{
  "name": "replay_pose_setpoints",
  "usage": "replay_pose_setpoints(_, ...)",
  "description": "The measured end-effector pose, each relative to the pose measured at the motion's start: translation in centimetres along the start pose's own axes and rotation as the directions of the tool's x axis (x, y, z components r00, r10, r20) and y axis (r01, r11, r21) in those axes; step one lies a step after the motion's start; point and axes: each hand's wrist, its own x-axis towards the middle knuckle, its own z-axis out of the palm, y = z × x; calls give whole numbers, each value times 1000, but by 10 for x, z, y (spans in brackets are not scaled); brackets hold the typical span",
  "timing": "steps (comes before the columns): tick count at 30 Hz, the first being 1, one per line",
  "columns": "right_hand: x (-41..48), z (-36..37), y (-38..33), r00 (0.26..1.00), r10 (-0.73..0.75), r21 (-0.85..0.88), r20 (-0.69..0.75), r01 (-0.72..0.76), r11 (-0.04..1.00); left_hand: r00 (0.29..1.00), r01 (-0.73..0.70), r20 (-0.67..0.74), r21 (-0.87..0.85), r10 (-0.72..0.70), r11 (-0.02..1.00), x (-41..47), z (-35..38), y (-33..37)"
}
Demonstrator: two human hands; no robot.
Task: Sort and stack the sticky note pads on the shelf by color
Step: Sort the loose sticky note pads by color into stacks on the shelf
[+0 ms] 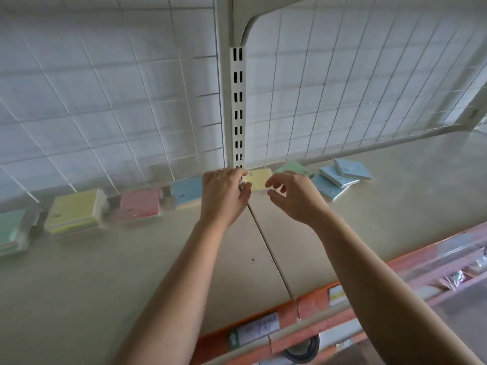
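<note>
Pads in pale pastel colours lie along the back of a beige shelf (131, 272), under a white wire grid (105, 101). At dead centre a yellow pad (259, 180) sits flat by the slotted upright (237, 109), small dark print near its far left corner. The left hand (224, 196), at its nine o'clock, pinches that edge between thumb and fingers. The right hand (292, 196), at the pad's four o'clock, is half open, fingers curled and apart, gripping nothing; whether a fingertip touches the pad I cannot tell. At the pad's two o'clock lies a green pad (291, 168), and beyond it three blue pads (340, 177) overlap loosely. Toward nine o'clock stand blurred stacks: blue stack (187, 192), pink stack (139, 205), yellow stack (75, 210), green stack (10, 230).
</note>
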Motion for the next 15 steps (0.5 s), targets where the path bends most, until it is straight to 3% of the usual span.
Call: replay_pose_setpoints(15, 25, -75, 137, 986, 158, -98, -45, -162, 982, 986, 111, 126, -2, -110, 994, 46, 74, 111)
